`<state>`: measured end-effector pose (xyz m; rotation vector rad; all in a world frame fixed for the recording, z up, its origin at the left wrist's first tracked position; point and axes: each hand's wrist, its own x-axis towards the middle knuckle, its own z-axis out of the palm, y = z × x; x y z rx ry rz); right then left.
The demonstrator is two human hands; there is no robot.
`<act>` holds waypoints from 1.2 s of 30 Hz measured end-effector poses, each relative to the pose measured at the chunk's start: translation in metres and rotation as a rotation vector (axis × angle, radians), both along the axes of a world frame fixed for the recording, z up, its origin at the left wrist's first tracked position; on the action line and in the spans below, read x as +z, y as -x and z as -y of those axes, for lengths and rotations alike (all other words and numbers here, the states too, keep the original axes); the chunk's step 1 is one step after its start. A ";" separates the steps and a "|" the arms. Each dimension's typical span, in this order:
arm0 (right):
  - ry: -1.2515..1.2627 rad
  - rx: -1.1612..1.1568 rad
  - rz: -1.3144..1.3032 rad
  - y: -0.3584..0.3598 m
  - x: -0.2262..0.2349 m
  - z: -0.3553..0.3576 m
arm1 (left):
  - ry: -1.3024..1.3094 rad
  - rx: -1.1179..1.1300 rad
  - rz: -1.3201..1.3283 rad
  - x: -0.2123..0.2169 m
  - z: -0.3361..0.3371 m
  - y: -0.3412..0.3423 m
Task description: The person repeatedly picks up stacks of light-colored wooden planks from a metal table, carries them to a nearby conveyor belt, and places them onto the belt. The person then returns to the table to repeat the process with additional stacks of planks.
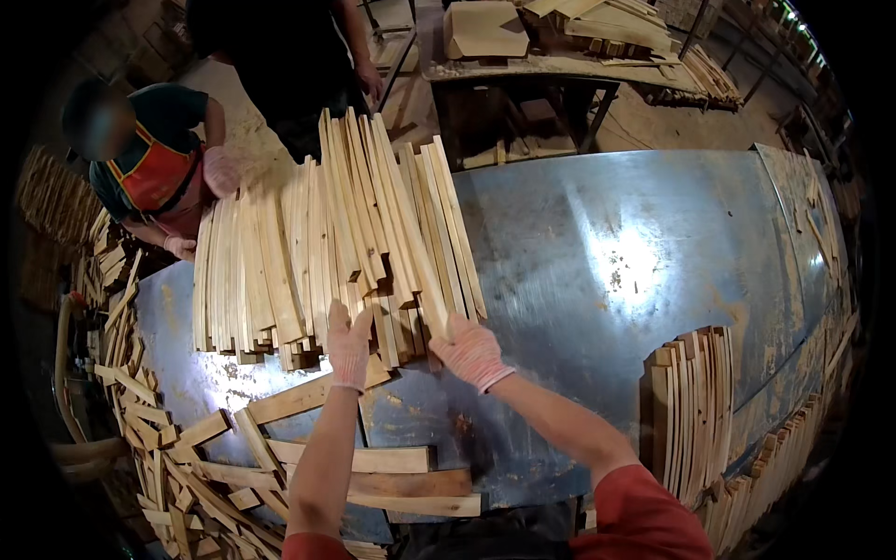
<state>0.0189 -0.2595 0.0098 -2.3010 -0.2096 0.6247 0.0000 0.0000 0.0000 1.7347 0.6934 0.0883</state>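
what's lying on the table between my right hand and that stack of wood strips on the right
Nothing: in the head view, bare metal table separates the right hand from the right stack.

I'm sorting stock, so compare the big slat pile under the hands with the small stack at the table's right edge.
The big slat pile is wide and fanned, ends uneven; the small stack is narrow and packed tight. Both gloved hands, left hand and right hand, touch the big pile; nobody touches the small stack. Both are pale wooden slats on the metal table.
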 end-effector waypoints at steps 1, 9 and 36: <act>0.070 0.041 -0.053 0.013 0.015 -0.009 | -0.130 -0.018 -0.046 0.015 0.003 -0.002; -0.005 0.019 -0.043 -0.009 -0.015 0.000 | -0.510 -0.117 -0.173 0.011 0.006 -0.098; -0.979 -0.517 -0.613 0.007 -0.028 -0.006 | -0.873 -0.313 -0.408 0.042 0.007 -0.159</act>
